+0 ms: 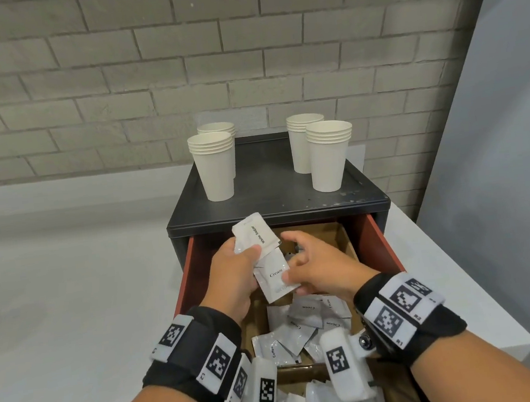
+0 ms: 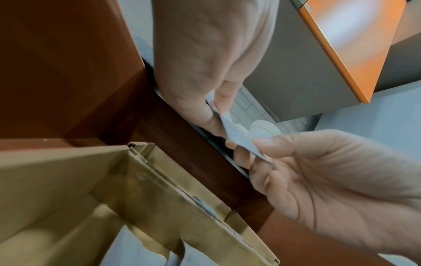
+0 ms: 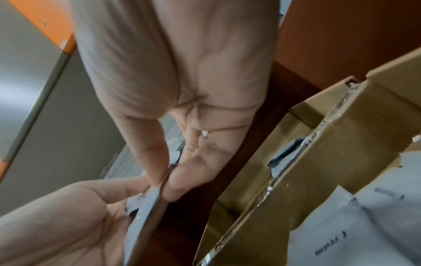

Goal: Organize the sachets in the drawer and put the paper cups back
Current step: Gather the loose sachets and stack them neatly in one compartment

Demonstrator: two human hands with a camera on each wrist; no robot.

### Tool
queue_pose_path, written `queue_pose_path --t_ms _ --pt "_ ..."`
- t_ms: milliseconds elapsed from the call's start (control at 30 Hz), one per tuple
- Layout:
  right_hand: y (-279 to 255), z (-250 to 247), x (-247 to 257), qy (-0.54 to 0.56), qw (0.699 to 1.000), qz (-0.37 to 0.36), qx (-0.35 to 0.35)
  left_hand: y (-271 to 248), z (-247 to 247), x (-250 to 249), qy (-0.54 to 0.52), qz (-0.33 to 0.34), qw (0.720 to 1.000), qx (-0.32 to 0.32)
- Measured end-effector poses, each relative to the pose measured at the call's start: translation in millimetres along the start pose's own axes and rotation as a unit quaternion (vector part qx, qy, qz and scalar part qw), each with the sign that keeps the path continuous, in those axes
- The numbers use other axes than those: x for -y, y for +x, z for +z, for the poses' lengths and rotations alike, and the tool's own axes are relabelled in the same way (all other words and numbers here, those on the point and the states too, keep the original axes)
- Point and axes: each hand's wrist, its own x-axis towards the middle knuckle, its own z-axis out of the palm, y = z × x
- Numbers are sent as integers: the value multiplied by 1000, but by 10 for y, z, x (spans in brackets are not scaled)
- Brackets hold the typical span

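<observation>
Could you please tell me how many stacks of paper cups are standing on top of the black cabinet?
4 stacks: front left, back left, back right and front right of the cabinet top. None seems hidden.

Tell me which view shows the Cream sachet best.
The head view: the Cream sachet faces the camera with its label readable, pinched by the right hand. Both wrist views show it only edge-on, as a grey sliver, label unreadable.

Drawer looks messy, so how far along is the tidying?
Early. Loose sachets still lie jumbled in the drawer. The left hand holds a sugar sachet; the right hand pinches a cream sachet. Four stacks of cups remain on the cabinet.
</observation>
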Motion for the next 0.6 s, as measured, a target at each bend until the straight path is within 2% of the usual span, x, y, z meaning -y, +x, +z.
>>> queue_pose_path --t_ms 167,233,367,433,500,600 --pt "-55 -127 42 -85 996 8 -2 19 -7 -41 -58 -21 997 -38" --pt "-77 -139 61 -113 993 4 -16 27 -6 -36 -48 -23 998 -31" --pt "-106 -116 117 -16 995 -57 -77 12 8 5 26 -20 999 38" --pt "-85 -106 102 -14 992 -70 -107 -7 18 9 52 -29 996 61" --pt "-78 -101 99 -18 989 -71 -132 -8 29 5 50 -45 995 68" --pt "-70 -161 95 24 982 -69 -177 7 22 -15 19 -65 997 42"
